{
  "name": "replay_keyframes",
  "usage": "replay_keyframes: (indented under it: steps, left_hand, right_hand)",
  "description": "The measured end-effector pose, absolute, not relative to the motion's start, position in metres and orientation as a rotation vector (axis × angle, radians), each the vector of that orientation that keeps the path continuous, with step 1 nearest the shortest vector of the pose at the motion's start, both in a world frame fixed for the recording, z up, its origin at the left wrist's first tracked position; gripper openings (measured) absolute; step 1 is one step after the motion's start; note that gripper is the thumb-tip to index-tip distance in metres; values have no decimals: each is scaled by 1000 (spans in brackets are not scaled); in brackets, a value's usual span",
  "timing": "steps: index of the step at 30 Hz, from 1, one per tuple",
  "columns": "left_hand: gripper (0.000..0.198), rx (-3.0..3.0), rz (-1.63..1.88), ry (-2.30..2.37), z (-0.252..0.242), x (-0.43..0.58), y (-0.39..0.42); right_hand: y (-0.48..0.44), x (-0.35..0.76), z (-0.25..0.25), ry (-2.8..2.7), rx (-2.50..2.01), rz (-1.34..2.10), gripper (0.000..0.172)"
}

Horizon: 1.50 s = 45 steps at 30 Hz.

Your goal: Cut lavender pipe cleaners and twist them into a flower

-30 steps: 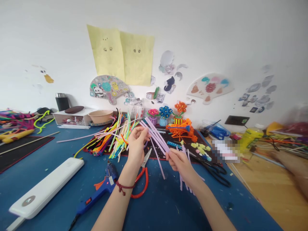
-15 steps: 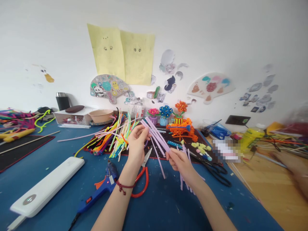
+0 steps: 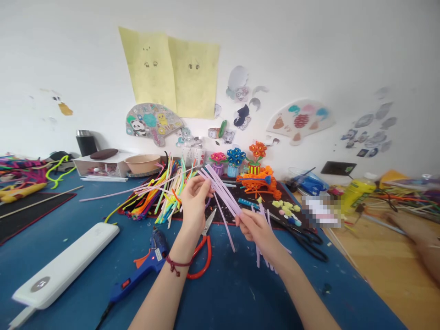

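Several lilac pipe cleaners (image 3: 223, 192) stretch between my two hands above the blue table. My left hand (image 3: 195, 199) pinches their upper end, and my right hand (image 3: 252, 225) grips the lower end. A single lilac pipe cleaner (image 3: 226, 227) hangs down apart from the bundle. More lilac stems (image 3: 267, 256) lie partly hidden beneath my right hand. Red-handled scissors (image 3: 205, 243) rest with open blades by my left wrist. To the left of that wrist lies a blue glue gun (image 3: 147, 263).
Bundled coloured pipe cleaners (image 3: 168, 192) lie behind my left hand. Small flower pots (image 3: 235, 164) and orange stems (image 3: 263, 181) stand behind my right. Black scissors (image 3: 309, 238) and pom-poms (image 3: 287, 208) are at right. A white power strip (image 3: 68, 263) lies left. Another person's hand (image 3: 417, 229) shows at far right.
The view has shifted slightly, so the scene sits a little higher and further left. My hands keep the same hold on the lilac pipe cleaners. The other person's hand has moved at far right.
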<state>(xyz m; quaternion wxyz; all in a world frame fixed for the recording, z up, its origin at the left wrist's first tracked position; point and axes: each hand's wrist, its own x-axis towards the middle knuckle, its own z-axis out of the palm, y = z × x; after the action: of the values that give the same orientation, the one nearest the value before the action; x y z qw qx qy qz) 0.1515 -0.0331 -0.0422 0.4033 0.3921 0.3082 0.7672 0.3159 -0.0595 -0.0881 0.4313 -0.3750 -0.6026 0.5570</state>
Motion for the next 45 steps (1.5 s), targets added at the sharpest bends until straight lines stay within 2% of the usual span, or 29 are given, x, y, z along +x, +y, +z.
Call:
replay_keyframes:
  steps: [31, 34, 39, 42, 45]
  left_hand:
    - [25, 981, 1924, 786, -42, 150, -33]
    - [22, 1035, 1793, 888, -44, 148, -31]
    - [17, 1230, 1263, 1096, -65, 168, -32]
    - [13, 1253, 1167, 1015, -84, 195, -36]
    - [12, 1332, 1213, 1024, -94, 210, -39]
  right_hand:
    - [-57, 316, -92, -1526, -963, 1341, 41]
    - [-57, 319, -89, -1434, -916, 1278, 39]
    - [-57, 332, -76, -1160, -791, 1227, 32]
    - [-56, 339, -70, -1096, -764, 1243, 32]
    - [-57, 340, -69, -1122, -773, 1269, 32]
